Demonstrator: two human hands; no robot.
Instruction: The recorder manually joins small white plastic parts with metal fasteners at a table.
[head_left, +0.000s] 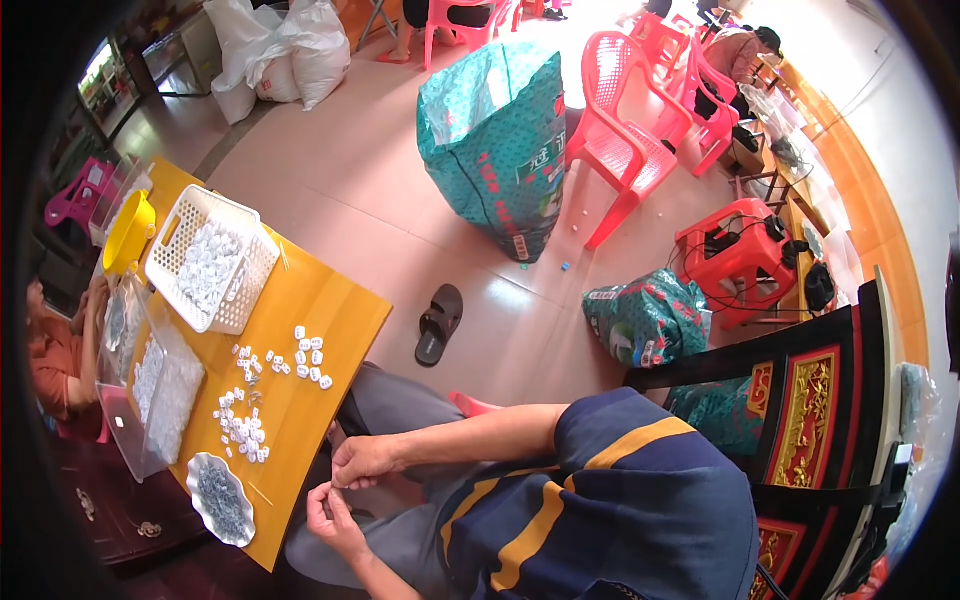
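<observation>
My right hand (pixel 366 461) and my left hand (pixel 336 522) meet fingertip to fingertip over my lap, beside the table edge. Both are closed in a pinch, and whatever lies between the fingers is too small to make out. On the wooden table (pixel 340 310) close by, small white pieces with dark marks (pixel 243 435) lie in a loose cluster. More white pieces (pixel 310 358) are spread farther along, with a few small grey bits (pixel 254 397) among them. A white scalloped dish (pixel 203 464) at the near end holds a heap of small grey parts (pixel 224 505).
A white perforated basket (pixel 262 270) of white pieces, a clear plastic box (pixel 150 455) and a yellow bowl (pixel 130 235) stand on the table. A person (pixel 60 365) sits across. Green bags (pixel 500 150), a sandal (pixel 438 325) and pink chairs (pixel 625 160) are on the floor.
</observation>
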